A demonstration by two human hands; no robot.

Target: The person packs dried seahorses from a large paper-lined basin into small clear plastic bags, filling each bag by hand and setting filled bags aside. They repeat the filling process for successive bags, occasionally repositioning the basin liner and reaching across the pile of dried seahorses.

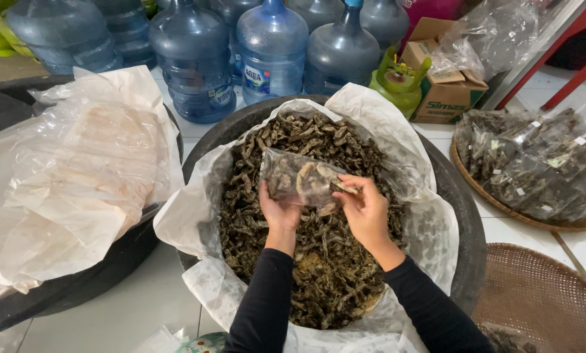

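Centre frame: left hand (278,210) cups the small clear bag (299,178) from below; right hand (363,208) pinches its mouth. Light, crinkly, probably slippery; best held at the mouth, over the lined basin (466,216) of dried pieces (319,261).

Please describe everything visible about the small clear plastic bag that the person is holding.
The small clear plastic bag is thin, glossy and wrinkled, partly filled with dark brown dried pieces. It is held above the big tub of the same dried pieces, lying roughly sideways. The left hand supports it from below, and the right hand pinches its right end, where some pieces show at the edge.
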